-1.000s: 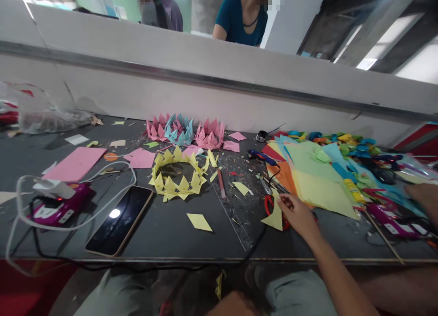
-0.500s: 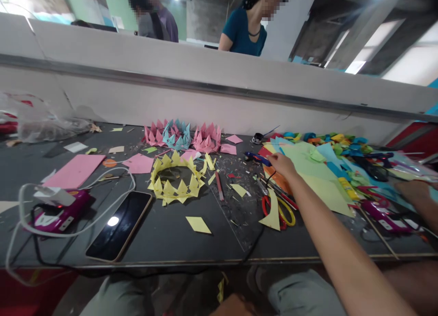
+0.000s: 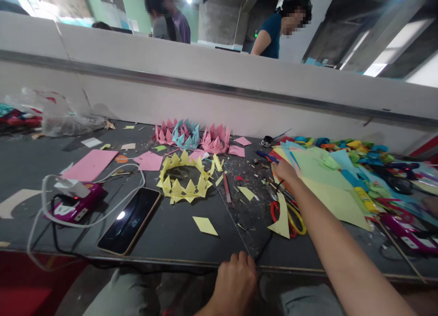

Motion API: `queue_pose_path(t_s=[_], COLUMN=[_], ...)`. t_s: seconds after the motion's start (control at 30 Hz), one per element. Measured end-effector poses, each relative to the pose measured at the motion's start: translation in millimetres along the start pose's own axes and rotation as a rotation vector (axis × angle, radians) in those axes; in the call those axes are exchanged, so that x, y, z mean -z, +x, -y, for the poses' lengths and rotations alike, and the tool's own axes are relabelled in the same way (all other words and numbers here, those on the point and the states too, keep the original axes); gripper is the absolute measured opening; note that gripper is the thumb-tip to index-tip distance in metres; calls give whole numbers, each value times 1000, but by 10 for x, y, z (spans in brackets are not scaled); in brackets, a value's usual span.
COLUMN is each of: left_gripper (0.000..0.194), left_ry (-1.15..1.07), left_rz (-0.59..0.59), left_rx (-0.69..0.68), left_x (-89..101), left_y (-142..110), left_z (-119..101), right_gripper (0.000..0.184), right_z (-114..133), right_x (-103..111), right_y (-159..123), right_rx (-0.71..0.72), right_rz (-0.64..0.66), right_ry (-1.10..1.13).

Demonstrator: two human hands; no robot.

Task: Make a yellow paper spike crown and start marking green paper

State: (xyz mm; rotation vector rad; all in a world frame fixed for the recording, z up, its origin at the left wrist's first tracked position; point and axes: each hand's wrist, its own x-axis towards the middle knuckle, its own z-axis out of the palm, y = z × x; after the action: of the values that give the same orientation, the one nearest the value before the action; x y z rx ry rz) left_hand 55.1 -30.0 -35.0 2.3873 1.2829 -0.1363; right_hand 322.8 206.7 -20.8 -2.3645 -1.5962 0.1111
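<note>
My right hand (image 3: 284, 170) is closed around a blue glue gun (image 3: 267, 156) at the back of the dark table, with its black cord hanging below my wrist. At the front edge, my left hand (image 3: 237, 275) rests back-up with curled fingers. A black cable (image 3: 263, 250) runs beside it; whether anything is in those fingers is hidden. A yellow paper crown (image 3: 185, 188) of folded points lies left of centre. A yellow paper diamond (image 3: 205, 226) sits in front of it. Red- and yellow-handled scissors (image 3: 297, 220) lie below my right forearm, partly under a yellow paper scrap (image 3: 282, 218).
Pink (image 3: 215, 140) and blue paper crowns (image 3: 186, 135) stand near the partition. At left are a phone (image 3: 130, 222), a purple power strip (image 3: 78, 204) with white cable, and pink paper (image 3: 91, 165). Coloured sheets (image 3: 328, 188) and another purple strip (image 3: 409, 234) are at right.
My left hand has risen from below the table to its front edge. My right hand still holds the glue gun. The view has shifted left, and the person in teal beyond the partition leans forward.
</note>
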Motion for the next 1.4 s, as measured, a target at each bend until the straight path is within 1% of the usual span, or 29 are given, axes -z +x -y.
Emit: queue_pose_path(t_s=[0.17, 0.33, 0.53, 0.7, 0.77, 0.9, 1.0, 1.1, 1.27, 1.4], left_gripper=[20, 20, 27, 24, 25, 26, 25, 25, 25, 29], left_ry=[-11, -44, -13, -58, -92, -140, -145, -130, -91, -77], left_rz=[58, 47, 55, 71, 124, 296, 356, 343, 224, 259], left_rx=[-22, 43, 24, -32, -48, -44, -40, -31, -49, -16], left_x=[25, 39, 76, 79, 53, -36, -118, -214, -337, -323], left_y=[-33, -17, -4, -84, -122, -145, -115, -80, -44, -46], left_z=[-34, -39, -66, -56, -65, -103, -113, -83, -1, 19], right_gripper=[32, 34, 33, 34, 34, 34, 35, 35, 34, 33], right_z=[27, 111, 142, 145, 155, 166, 155, 161, 253, 312], right_x=[88, 131, 143, 153, 123, -12, -112, -150, -142, -148], right_y=[-29, -84, -151, -174, -194, -284, -357, -386, -407, -480], right_rx=[-65, -63, -74, -96, -109, -138, -161, -176, -191, -218], right_rz=[-30, -66, -90, -113, -119, -126, -113, -90, -56, -42], right_ry=[4, 33, 65, 98, 110, 117, 108, 91, 42, -11])
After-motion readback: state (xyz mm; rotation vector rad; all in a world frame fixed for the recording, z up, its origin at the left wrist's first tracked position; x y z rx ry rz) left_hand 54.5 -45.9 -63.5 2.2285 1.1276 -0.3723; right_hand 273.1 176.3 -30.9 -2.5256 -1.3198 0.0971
